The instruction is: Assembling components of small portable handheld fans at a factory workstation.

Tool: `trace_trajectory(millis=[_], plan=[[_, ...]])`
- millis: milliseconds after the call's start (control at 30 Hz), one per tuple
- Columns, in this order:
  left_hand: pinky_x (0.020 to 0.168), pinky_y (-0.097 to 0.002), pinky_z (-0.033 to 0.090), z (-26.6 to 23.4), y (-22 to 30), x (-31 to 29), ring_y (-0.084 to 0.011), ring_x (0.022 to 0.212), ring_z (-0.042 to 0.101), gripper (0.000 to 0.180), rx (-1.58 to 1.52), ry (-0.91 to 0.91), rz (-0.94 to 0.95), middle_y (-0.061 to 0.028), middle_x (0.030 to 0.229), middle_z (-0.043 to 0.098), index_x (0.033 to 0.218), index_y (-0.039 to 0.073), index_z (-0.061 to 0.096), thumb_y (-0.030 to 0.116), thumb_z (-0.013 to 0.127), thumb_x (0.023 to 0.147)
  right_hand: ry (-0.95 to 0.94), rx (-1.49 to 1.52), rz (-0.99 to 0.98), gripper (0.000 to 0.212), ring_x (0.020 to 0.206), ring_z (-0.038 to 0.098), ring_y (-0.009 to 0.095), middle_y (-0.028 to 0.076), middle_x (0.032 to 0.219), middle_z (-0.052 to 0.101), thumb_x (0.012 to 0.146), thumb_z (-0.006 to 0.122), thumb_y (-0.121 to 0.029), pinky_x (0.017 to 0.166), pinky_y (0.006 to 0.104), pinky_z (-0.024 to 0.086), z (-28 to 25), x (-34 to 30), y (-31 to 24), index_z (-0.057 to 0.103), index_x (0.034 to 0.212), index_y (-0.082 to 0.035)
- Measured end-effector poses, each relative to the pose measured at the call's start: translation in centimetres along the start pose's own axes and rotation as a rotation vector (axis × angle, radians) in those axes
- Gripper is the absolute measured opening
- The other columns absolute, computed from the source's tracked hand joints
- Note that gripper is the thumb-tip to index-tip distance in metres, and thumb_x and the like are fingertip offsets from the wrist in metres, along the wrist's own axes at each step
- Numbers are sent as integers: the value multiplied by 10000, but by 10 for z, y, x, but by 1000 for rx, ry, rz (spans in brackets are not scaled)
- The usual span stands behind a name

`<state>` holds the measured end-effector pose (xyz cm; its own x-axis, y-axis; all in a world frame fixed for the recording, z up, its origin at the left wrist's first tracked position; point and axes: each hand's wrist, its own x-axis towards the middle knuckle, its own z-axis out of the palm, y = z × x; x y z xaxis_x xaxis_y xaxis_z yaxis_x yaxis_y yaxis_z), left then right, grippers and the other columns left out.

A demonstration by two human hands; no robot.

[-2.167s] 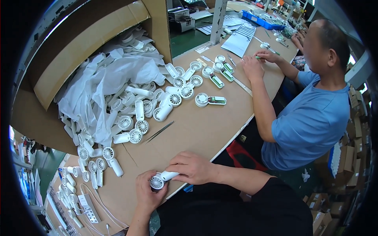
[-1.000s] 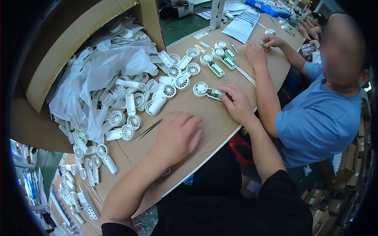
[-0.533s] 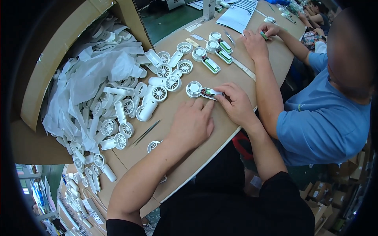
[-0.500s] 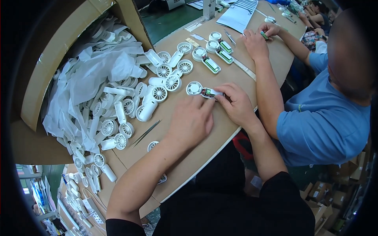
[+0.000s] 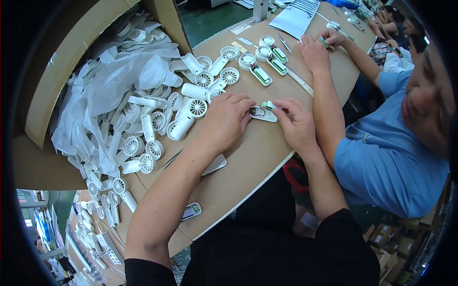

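Observation:
My left hand [image 5: 226, 120] is closed on the head end of a white handheld fan shell [image 5: 269, 117], covering most of its round part. Thin wires show inside the shell's hollow handle, which lies on the brown work surface. My right hand [image 5: 296, 123] pinches a small green circuit board [image 5: 266, 105] with a pale part attached, held tilted over the handle. Wires appear to run from the shell toward the board. Beside my left forearm lies a white shell piece [image 5: 215, 164], partly hidden. Another handle with a green insert [image 5: 192, 211] sits nearer to me.
A large cardboard box [image 5: 34, 114] at left spills white fan shells [image 5: 145, 128] and white wrapping sheets [image 5: 129, 76]. Several fans with green boards [image 5: 261, 75] stand farther off. Tweezers [image 5: 172, 158] lie by my forearm. A co-worker in a blue shirt [image 5: 381, 162] works close at right.
The green board has come up out of the fan handle in my right hand, exposing the wires. My left hand has shifted onto the fan's round end. The view has turned slightly.

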<state>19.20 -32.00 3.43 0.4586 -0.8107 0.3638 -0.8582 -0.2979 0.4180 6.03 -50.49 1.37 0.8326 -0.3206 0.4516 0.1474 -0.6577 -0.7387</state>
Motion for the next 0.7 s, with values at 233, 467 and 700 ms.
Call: trace_trajectory(millis=[233, 467, 700], plan=[[1017, -406, 465, -3, 0, 2, -269, 1115, 641, 250, 45, -21, 20, -35, 1179, 724, 1148, 101, 729, 128, 707, 900, 68, 185, 171, 194, 877, 643, 210, 82, 1059, 703, 942, 695, 4, 781, 315, 524, -3, -7, -3, 735, 1131, -11], [1002, -409, 462, 0, 3, 1, -271, 1088, 639, 233, 51, 1, 33, -43, 1156, 717, 1138, 109, 725, 155, 704, 910, 54, 133, 132, 198, 878, 644, 220, 80, 1047, 705, 918, 707, 16, 782, 322, 521, -3, -6, -7, 734, 1111, -21], [981, -410, 474, -1, 11, 3, -281, 1050, 641, 217, 70, 34, 31, -62, 1138, 717, 1119, 103, 731, 162, 707, 911, 4, 19, -22, 206, 879, 647, 232, 77, 1031, 712, 882, 729, 24, 794, 329, 526, 0, -3, 0, 730, 1083, -21]])
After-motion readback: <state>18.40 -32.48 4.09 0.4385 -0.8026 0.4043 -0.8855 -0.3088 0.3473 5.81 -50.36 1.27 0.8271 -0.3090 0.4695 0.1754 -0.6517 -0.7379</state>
